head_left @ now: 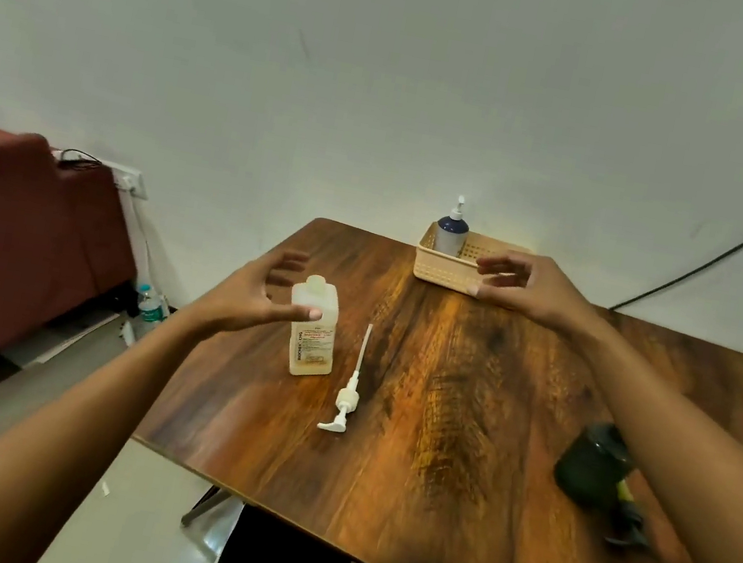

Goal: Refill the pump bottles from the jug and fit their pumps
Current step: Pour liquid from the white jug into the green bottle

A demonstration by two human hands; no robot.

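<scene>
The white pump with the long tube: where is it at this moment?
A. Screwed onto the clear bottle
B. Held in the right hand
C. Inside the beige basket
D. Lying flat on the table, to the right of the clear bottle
D: the white pump lies flat on the wooden table, apart from the clear bottle, whose neck is open, and neither hand holds it.

Dim, greenish indoor light falls from above, raising a soft sheen on the wooden table [463, 396] near the far basket [448, 272]. Shadows are faint. Wide-angle distortion bows the wall and table edges; the dark object [595, 462] at right is blurred.
</scene>
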